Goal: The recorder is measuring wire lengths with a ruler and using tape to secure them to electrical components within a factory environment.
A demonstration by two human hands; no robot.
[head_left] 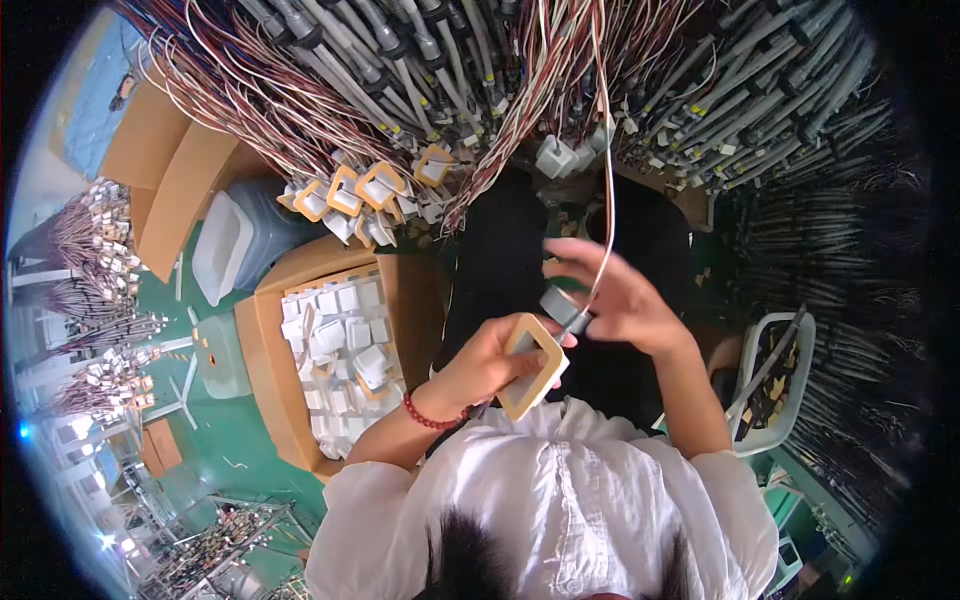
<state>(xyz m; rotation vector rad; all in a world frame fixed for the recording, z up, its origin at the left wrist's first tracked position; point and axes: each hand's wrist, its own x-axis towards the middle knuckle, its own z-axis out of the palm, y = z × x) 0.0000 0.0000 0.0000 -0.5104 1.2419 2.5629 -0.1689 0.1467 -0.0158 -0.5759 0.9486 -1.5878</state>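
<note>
My left hand (490,365) is closed around a square white part with a tan rim (543,376), tilted in front of my chest. From this part a red-and-white wire bundle (609,200) runs up to the hanging mass above. A roll of grey tape (563,303) sits at the wires, just above the left fingertips. Beside the roll, my right hand (635,305) has its fingers spread and slightly blurred; the wire passes in front of it. The tape appears to reach the wires, though the exact contact is hidden.
An open cardboard box (265,370) of white square parts (345,335) stands at left. Several tan-rimmed parts (380,187) hang from wires above it. Thick grey cables (400,60) crowd the top. A grey bin (225,245) lies behind the box; a white tub (785,400) is at right.
</note>
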